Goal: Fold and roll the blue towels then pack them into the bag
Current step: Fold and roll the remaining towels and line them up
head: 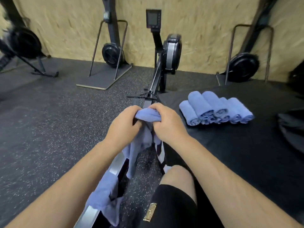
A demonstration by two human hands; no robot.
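1. Found left hand and right hand side by side, fingers curled round the bunched top of a blue towel, with the rest hanging down between the forearms.
2. Noted rolled towels stacked on the black mat, well right of the hands.
3. Recorded a loose towel draped over the rowing machine rail below the left forearm.

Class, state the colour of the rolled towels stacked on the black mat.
Light blue; the rolled towels show best in the head view.
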